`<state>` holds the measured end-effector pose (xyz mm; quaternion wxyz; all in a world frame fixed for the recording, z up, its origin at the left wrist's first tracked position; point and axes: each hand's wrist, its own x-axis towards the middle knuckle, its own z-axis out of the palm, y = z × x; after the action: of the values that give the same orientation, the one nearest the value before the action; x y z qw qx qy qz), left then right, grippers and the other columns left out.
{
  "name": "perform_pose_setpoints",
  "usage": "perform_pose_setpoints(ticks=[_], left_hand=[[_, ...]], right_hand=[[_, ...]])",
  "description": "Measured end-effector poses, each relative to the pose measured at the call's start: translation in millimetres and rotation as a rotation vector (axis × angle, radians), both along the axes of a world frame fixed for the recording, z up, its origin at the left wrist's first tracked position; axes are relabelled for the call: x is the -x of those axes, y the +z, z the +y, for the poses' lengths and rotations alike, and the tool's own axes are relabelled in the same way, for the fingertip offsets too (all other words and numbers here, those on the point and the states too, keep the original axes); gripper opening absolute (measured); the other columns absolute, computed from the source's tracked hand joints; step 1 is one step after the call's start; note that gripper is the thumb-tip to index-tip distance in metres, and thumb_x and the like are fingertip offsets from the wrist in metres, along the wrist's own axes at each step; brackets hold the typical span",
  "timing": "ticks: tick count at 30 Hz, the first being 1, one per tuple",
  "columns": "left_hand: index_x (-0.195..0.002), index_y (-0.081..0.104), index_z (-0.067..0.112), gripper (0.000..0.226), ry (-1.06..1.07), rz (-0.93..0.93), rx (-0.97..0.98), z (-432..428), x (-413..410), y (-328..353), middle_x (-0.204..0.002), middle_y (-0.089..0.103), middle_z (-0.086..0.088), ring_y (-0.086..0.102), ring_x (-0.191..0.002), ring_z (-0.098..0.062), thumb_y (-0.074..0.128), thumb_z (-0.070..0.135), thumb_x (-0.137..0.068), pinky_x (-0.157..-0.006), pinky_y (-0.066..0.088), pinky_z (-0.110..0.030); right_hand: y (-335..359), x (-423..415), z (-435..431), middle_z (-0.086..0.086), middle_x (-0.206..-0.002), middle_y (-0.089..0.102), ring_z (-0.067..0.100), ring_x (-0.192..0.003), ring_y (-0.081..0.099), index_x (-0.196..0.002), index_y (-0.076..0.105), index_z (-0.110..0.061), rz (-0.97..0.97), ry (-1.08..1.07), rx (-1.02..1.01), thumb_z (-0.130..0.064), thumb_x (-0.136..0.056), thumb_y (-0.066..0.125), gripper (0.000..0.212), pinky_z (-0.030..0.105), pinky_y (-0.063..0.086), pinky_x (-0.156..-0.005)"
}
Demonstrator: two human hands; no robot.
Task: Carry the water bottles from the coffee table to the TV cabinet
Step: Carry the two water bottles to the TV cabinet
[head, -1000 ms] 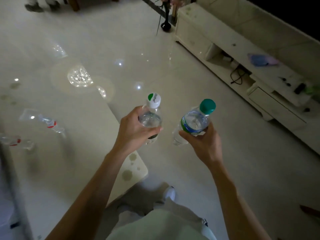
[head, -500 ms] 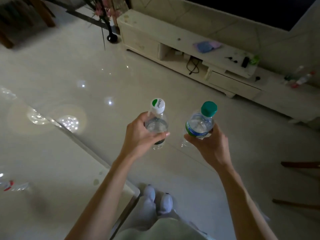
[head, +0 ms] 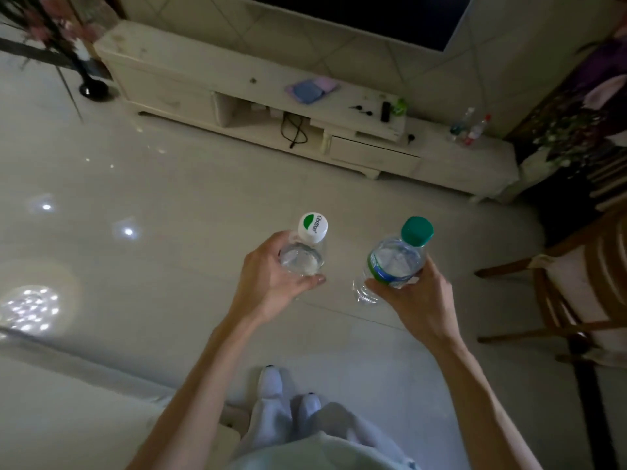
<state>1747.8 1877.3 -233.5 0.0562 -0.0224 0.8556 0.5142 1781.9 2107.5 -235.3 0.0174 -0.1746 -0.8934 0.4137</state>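
Gripping white-capped bottle [head: 307, 254], left hand [head: 271, 283], green-capped bottle [head: 395, 262], right hand [head: 419, 300], two bottles [head: 474, 131] on cabinet [head: 190, 72]

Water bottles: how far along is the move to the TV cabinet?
Done: two bottles stand at the right end of the TV cabinet. In hand: the left hand grips the white-capped bottle, the right hand the green-capped bottle, both over open floor short of the cabinet. Left: set both down there. Only a corner of the coffee table shows, so whether more wait is unclear.
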Motion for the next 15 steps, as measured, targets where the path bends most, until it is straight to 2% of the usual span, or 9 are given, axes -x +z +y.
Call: perform_pose_setpoints(ticks=[3,8,13,15], left_hand=[[-0.108,0.061,0.029,0.060,-0.076,0.006,0.027,7.2,18.0,0.7,-0.085,0.060,0.029,0.058,-0.078,0.003,0.090,0.031,-0.055,-0.066,0.038,0.001],[-0.108,0.062,0.025,0.059,-0.184,0.011,0.021,33.0,43.4,-0.2,-0.088,0.063,0.023,0.057,-0.079,0.011,0.090,0.031,-0.056,-0.065,0.038,0.000],[-0.112,0.062,0.026,0.062,-0.269,0.020,0.020,75.3,68.5,2.6,-0.099,0.068,0.016,0.064,-0.087,-0.002,0.089,0.035,-0.056,-0.070,0.043,-0.004],[-0.112,0.062,0.027,0.062,-0.298,0.027,0.025,96.3,78.6,4.2,-0.101,0.068,0.017,0.063,-0.091,-0.001,0.089,0.035,-0.057,-0.073,0.044,-0.006]], right_hand=[[0.7,1.0,7.4,-0.010,-0.094,0.067,0.013,-0.086,0.064,-0.107,0.058,-0.031,0.013,-0.064,-0.002,-0.036,-0.059,0.089,0.058,0.025,0.048,-0.073],[-0.6,-1.7,31.7,-0.013,-0.091,0.067,0.011,-0.085,0.064,-0.108,0.060,-0.030,0.014,-0.196,0.017,-0.035,-0.059,0.089,0.057,0.018,0.045,-0.069],[-5.2,1.0,69.0,-0.014,-0.092,0.066,0.009,-0.086,0.064,-0.107,0.058,-0.033,0.011,-0.292,0.045,-0.036,-0.061,0.088,0.055,0.025,0.049,-0.074],[-7.4,6.4,88.7,-0.013,-0.092,0.067,0.009,-0.086,0.064,-0.108,0.060,-0.031,0.010,-0.321,0.051,-0.038,-0.060,0.088,0.056,0.023,0.048,-0.072]])
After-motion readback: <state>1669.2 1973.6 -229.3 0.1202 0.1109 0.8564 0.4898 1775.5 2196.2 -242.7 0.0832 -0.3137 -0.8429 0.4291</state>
